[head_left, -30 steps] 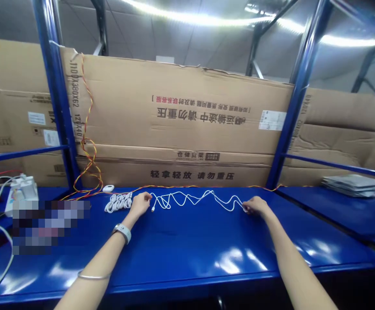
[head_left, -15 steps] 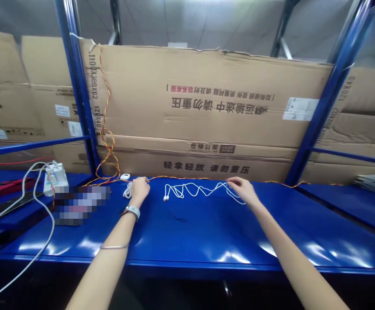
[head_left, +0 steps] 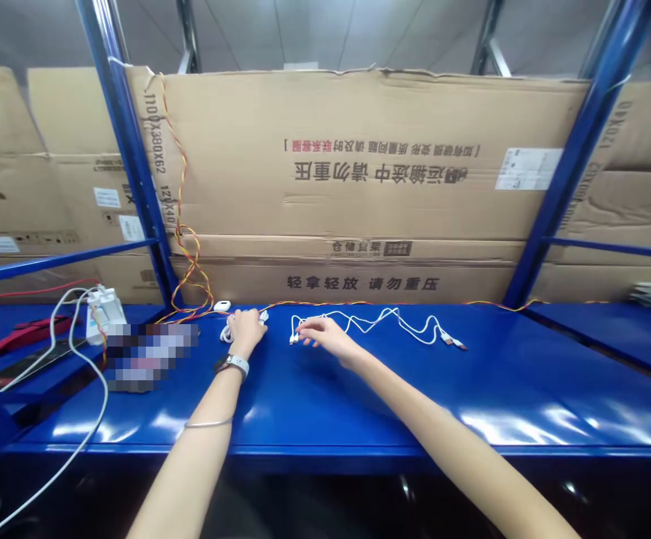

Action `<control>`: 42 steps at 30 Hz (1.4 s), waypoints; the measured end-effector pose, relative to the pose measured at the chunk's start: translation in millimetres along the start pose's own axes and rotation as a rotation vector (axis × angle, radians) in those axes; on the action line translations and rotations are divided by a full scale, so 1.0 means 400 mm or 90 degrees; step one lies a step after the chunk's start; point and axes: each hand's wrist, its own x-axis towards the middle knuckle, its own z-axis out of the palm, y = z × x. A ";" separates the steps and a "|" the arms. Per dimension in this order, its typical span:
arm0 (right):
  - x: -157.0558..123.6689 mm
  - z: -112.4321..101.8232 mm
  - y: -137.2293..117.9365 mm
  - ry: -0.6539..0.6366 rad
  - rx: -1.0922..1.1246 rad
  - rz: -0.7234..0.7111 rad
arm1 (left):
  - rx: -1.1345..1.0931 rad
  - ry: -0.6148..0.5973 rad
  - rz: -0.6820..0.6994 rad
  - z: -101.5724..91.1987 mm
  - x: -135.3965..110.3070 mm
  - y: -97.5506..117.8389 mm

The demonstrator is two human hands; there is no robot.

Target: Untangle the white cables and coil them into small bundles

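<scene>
A loose white cable [head_left: 393, 323] lies in waves across the blue shelf [head_left: 359, 404], its far plug at the right. My right hand [head_left: 321, 335] reaches to the cable's left end and pinches it near the small plug. My left hand [head_left: 245, 329], with a watch on the wrist, rests closed over a coiled white cable bundle [head_left: 227, 332] that it mostly hides.
A small white oval device [head_left: 221, 305] sits behind the bundle. Red-yellow twisted wire [head_left: 188, 262] hangs down the blue post [head_left: 129, 150]. A white power adapter [head_left: 104, 313] with cords stands at left. Large cardboard boxes [head_left: 359, 187] wall off the back.
My right hand let go of the cable's right end and moved left to its left end. My left hand stayed on the coiled bundle. The camera view shifted slightly.
</scene>
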 end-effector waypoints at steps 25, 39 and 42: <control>0.004 -0.044 0.061 0.168 0.186 0.085 | -0.806 -0.522 0.141 -0.040 -0.081 0.137; 0.006 -0.058 0.066 0.150 0.137 0.043 | -0.866 -0.534 0.147 -0.028 -0.073 0.138; 0.005 -0.061 0.056 0.114 0.166 0.062 | -0.890 -0.552 0.164 -0.032 -0.071 0.132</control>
